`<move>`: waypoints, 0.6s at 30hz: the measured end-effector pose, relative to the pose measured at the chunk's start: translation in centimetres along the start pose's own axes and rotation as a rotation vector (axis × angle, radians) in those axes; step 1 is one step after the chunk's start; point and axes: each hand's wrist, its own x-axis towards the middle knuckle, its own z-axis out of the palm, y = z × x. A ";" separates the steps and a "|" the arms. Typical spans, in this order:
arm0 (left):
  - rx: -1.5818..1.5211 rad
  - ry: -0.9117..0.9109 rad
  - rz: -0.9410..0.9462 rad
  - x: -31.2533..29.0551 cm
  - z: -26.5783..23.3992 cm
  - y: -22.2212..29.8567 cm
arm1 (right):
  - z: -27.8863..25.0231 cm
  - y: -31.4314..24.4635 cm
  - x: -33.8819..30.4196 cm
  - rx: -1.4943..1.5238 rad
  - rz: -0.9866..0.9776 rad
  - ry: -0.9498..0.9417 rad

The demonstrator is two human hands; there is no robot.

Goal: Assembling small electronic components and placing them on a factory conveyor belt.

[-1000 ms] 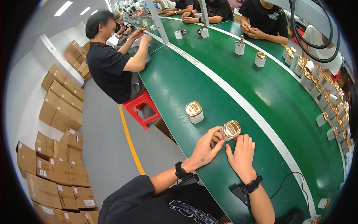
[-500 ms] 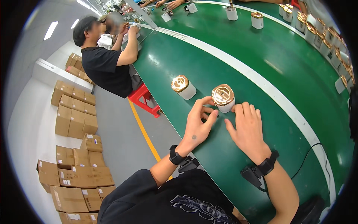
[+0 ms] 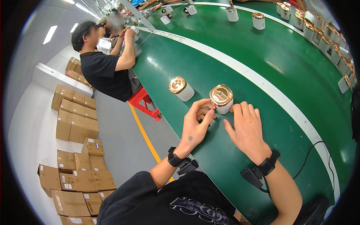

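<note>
A small white rounded-square device with a shiny gold top (image 3: pixel 222 98) stands upright on the green worktable (image 3: pixel 249 98) in front of me. My left hand (image 3: pixel 198 122) is at its left side, the index fingertip against or very near the body. The other fingers curl toward the thumb; a tiny dark spot shows by the thumb tip, and what it is I cannot make out. My right hand (image 3: pixel 245 123) lies with fingers stretched and apart, fingertips at the device's right side. Farther left stands a second gold-topped white device (image 3: pixel 181 89), untouched.
Beyond a curved white strip (image 3: pixel 240 60) more such devices stand, with many crowded at the far right (image 3: pixel 330 39). A black cable (image 3: pixel 305 161) lies right of my forearm. A co-worker (image 3: pixel 103 63) sits at left on a red stool (image 3: pixel 144 104); cardboard boxes (image 3: pixel 77 120) line the wall.
The view has shifted slightly. Both hands stay around the same device, which remains standing, and its gold top appears turned a little. The co-worker's head and hands have moved slightly.
</note>
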 end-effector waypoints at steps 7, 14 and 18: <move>-0.023 0.004 -0.041 0.2 0.0 0.3 | -0.1 -0.1 0.2 0.003 0.015 -0.020; -0.023 -0.049 -0.021 0.2 0.0 0.6 | 0.0 -0.5 0.5 0.219 0.165 0.131; 0.050 -0.067 0.016 0.2 -0.4 0.1 | -0.3 -0.6 0.6 0.163 0.124 0.031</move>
